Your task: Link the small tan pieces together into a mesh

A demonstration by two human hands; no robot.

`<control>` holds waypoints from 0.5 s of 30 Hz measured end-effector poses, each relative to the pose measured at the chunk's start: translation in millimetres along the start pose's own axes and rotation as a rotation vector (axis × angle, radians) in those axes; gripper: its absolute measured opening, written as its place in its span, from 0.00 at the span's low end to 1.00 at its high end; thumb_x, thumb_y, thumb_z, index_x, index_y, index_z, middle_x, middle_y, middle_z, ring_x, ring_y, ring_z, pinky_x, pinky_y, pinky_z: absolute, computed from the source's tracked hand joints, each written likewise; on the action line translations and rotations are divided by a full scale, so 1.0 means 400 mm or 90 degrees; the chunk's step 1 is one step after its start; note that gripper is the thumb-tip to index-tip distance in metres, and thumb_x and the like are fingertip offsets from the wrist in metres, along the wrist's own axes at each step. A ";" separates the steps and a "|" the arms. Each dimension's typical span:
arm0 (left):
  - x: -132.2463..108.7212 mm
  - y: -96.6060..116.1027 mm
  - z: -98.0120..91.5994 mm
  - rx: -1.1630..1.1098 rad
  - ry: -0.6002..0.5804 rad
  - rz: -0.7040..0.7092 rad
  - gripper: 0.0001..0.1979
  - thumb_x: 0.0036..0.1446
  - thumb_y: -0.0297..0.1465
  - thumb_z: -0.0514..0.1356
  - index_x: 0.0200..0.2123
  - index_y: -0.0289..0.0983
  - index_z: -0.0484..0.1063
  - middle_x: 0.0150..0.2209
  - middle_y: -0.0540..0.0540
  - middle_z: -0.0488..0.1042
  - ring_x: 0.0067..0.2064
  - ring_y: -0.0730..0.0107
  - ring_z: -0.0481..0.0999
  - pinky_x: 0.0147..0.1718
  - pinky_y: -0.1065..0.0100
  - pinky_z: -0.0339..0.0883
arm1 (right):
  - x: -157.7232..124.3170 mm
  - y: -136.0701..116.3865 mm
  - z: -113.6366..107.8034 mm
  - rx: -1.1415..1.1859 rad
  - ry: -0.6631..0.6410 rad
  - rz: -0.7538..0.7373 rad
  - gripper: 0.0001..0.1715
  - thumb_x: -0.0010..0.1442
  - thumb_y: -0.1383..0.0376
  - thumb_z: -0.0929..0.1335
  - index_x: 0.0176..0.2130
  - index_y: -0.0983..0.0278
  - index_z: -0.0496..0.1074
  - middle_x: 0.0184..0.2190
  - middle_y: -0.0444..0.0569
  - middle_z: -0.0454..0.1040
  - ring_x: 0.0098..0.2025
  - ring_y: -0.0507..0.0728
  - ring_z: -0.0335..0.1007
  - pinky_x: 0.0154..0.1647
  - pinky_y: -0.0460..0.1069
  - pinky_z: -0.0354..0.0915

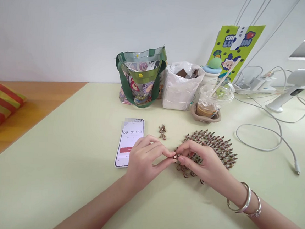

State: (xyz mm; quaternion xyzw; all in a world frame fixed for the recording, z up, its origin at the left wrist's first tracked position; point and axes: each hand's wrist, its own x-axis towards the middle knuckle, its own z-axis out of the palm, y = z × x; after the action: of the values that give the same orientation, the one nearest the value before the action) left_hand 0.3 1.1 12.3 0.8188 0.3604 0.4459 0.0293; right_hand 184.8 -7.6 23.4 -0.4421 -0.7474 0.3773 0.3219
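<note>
My left hand (145, 162) is closed in a pinch, thumb and forefinger meeting on a small brown metallic piece (175, 156). From the other side, the fingertips of my right hand (203, 161) pinch at the same piece; its exact kind is too small to make out. Under and behind my right hand spreads a large group of similar small screw-like pieces (219, 149), many standing upright on round bases, part of them hidden by the hand. Beyond the fingers lies a small separate pile of such pieces (162, 131). A phone (122, 158) showing a running timer lies beside my left hand, which covers its corner.
Along the back stand a clear green-handled bag (140, 81), a white plastic bag (179, 92), a drink cup (208, 105) in a cardboard holder and a green paper bag (231, 46). To the right are a white cable (272, 121) and a small fan (290, 94).
</note>
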 end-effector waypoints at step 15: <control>-0.005 -0.008 -0.002 -0.121 -0.092 -0.048 0.06 0.49 0.32 0.65 0.26 0.39 0.71 0.26 0.53 0.76 0.32 0.69 0.67 0.29 0.69 0.63 | -0.005 0.013 0.002 0.112 -0.102 0.082 0.06 0.59 0.63 0.63 0.33 0.63 0.66 0.21 0.41 0.68 0.23 0.49 0.64 0.27 0.44 0.61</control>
State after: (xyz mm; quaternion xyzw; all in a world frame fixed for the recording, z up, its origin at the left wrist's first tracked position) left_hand -3.0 1.9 10.2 0.8284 0.3441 0.4161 0.1492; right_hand 187.2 -7.8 18.3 -0.4275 -0.7048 0.4954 0.2741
